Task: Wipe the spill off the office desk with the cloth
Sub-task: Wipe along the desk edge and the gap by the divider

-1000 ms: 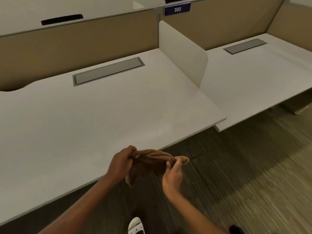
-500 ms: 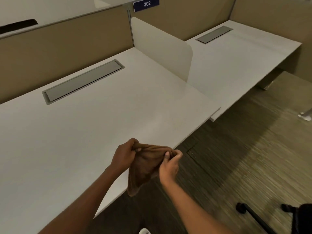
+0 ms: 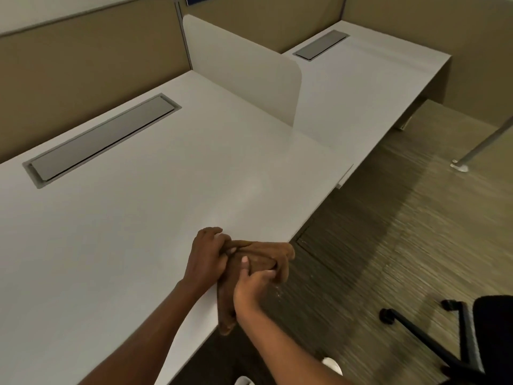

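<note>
We've got the brown cloth (image 3: 261, 254) bunched up right at the near edge of the white desk (image 3: 138, 218), with one end dangling below it. Our left hand (image 3: 208, 254) curls around its left end, and our right hand (image 3: 249, 290) pinches the folds just beside it.

1 head-worn view, forward and down, close above the desk (image 3: 133, 245) edge

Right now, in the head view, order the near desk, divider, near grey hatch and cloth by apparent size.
1. near desk
2. divider
3. near grey hatch and cloth: too alike to rank, and the cloth is nearer the camera.
</note>
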Available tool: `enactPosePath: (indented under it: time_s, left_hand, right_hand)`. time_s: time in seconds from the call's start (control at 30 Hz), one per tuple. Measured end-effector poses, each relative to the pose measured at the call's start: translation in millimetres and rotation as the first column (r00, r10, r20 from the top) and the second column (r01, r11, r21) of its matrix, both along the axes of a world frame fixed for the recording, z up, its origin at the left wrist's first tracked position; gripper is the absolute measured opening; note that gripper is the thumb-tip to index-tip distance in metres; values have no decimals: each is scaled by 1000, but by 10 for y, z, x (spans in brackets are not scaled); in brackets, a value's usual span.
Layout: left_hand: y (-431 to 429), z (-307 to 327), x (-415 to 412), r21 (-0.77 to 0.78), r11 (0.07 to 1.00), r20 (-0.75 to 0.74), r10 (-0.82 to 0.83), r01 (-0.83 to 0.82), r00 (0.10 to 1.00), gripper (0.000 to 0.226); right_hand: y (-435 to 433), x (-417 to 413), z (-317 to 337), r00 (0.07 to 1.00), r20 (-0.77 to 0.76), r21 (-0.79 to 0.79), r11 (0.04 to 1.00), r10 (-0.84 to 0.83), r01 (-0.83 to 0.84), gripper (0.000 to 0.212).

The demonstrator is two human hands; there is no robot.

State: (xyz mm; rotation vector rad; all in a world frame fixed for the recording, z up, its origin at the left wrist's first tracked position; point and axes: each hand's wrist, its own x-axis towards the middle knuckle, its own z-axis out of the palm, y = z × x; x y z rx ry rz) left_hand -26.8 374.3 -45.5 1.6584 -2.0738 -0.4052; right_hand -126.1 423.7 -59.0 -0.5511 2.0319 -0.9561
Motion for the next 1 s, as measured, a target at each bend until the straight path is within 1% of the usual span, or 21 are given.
enactPosePath:
  time_s: [0.07,0.17,0.23,0.33,0.43,0.5,0.6,0.7,0.8,1.0]
  left_hand:
    - [-35,-83,51,18,1000,-15,-7,7,1000,23]
    - [-67,-112,65,52,999,-63,17,-13,998,46]
    - [-107,-86,46,83,996,-73,17,-11,997,53]
    - [-177,-48,-5,98,995,-10,-3,4,1000,57]
    - [-203,-35,-49,105,994,74,-7,-1,997,63]
    - [-242,-5,-83,102,995,120,-6,-7,993,65]
    - [-403,59,-192,96,995,181,-25,8,983,58]
    - [-612,80,-349,92,992,237,-100,80,966,55]
    - [-785,36,-471,104,982,292,-180,156,940,59]
    - [-978,-69,-730,163,970,313,-223,179,923,65]
  right_hand:
    - [-37,30,18,998,-28,0,998,-56,56,73]
    - [-70,31,-1,996,4,-9,996,-86,86,68]
    - [-122,-4,-16,995,28,-14,995,-94,94,68]
    - [-286,-144,-47,991,54,-22,992,-120,121,72]
    - [-491,-344,-68,991,54,-17,992,-122,123,68]
    - [-629,-457,-80,991,57,-22,992,-125,126,64]
    - [-819,-591,-90,990,35,-3,990,-139,139,65]
    - [-997,-728,-84,988,-2,8,988,-155,155,65]
    - [-1173,-867,-87,984,-18,-17,984,-176,176,64]
    - [-1441,-1117,-81,982,-68,-26,984,-178,176,59]
